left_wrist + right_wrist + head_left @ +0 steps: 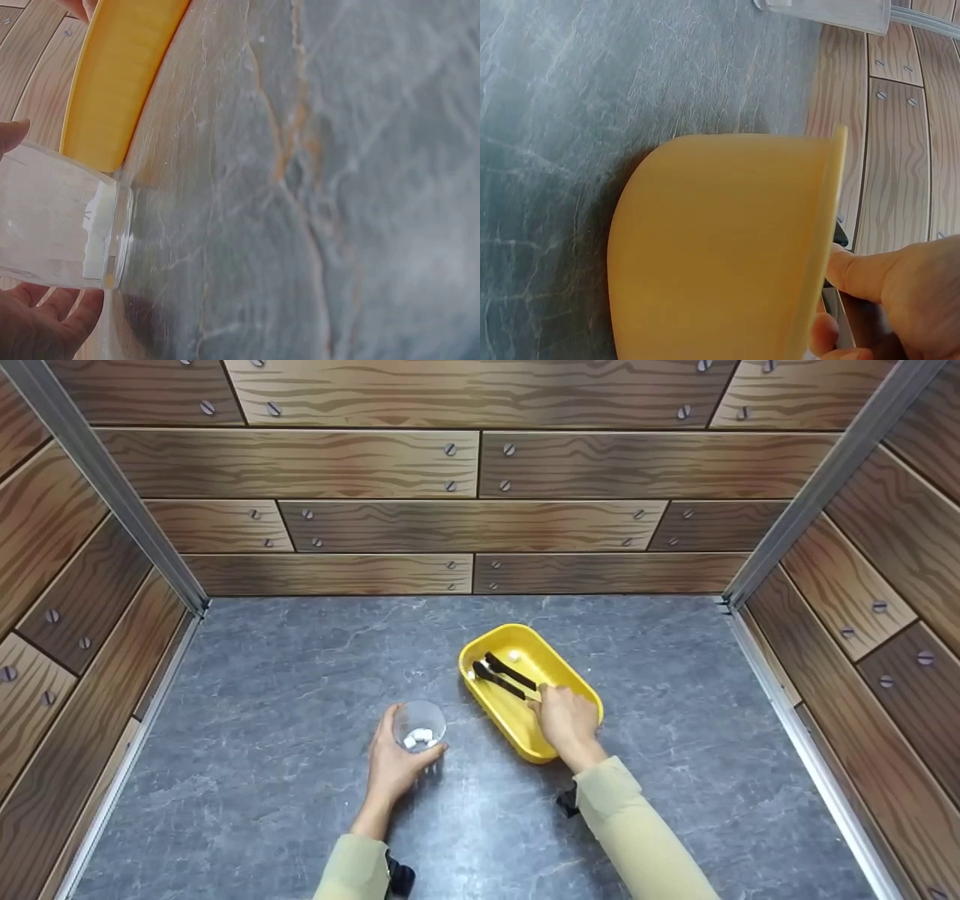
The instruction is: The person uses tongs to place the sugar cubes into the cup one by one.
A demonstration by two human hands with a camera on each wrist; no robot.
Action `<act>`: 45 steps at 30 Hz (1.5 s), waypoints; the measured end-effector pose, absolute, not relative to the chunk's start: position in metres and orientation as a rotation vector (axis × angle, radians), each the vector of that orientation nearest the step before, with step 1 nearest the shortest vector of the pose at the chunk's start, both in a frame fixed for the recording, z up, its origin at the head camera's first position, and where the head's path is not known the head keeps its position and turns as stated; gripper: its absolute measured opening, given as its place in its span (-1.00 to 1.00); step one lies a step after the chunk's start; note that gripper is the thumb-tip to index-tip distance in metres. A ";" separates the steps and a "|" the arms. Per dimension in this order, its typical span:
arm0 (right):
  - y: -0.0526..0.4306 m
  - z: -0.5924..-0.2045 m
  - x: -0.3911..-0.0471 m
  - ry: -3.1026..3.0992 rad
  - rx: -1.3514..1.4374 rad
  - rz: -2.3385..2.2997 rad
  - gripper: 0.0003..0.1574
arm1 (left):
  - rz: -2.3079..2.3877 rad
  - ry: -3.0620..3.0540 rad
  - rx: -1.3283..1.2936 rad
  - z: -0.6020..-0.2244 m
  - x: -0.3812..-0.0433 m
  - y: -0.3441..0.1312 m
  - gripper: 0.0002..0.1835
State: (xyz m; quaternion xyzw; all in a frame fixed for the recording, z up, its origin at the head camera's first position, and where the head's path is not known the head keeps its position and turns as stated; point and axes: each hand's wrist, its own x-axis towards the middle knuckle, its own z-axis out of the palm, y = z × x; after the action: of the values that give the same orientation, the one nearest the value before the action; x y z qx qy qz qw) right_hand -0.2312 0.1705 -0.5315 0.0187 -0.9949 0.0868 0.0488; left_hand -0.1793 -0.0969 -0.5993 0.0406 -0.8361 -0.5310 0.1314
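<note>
My left hand (393,765) curls round a clear cup (420,715), thumb on one side and fingers on the other. Several small white pieces (423,734) lie at the bottom of the cup. In the left wrist view the cup's thick base (124,236) is close to the floor surface. My right hand (568,724) grips black-tipped tongs (501,681) over the yellow tray (534,751), at its near right end. The tongs' two arms stand apart and reach down towards the tray's far left corner. A white piece (514,657) lies beside them, with another near the tips.
Grey marbled flooring (285,697) surrounds the tray and cup. Wood-patterned panels (375,525) rise at the back and on both sides, with metal rails (810,510) at the corners. The yellow tray's wall (720,247) fills much of the right wrist view.
</note>
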 end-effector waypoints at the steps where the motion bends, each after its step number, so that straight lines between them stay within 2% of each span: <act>1: 0.170 -0.531 -0.232 -3.035 0.054 0.262 -0.67 | -1.542 -2.430 0.118 -0.599 -0.179 -0.097 0.10; 29: 0.164 -0.531 -0.236 -3.066 0.015 0.242 -0.65 | -1.540 -2.427 0.118 -0.599 -0.179 -0.097 0.09; 45: 0.174 -0.529 -0.230 -3.061 0.008 0.427 -0.68 | -1.529 -2.436 0.122 -0.599 -0.180 -0.096 0.08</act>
State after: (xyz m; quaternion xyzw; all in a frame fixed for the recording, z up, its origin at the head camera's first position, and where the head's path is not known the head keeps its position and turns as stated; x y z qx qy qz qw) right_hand -0.2297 0.1743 -0.5291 0.0027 -0.9901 0.1382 0.0254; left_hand -0.1795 -0.0965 -0.5991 0.0421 -0.8389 -0.5266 0.1309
